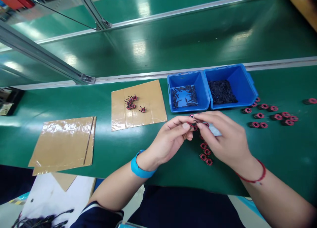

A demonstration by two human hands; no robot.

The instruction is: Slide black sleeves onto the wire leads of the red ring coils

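the left hand [167,140] pinches a small red-and-black part [190,124], axis hidden by fingers; the right hand [226,138] pinches a thin dark piece [197,122], direction unclear, near angular blue bins [244,86].

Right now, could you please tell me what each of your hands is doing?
Left hand: closed on a small red-and-black part.
Right hand: fingertips at that part; whether they grip anything cannot be told.
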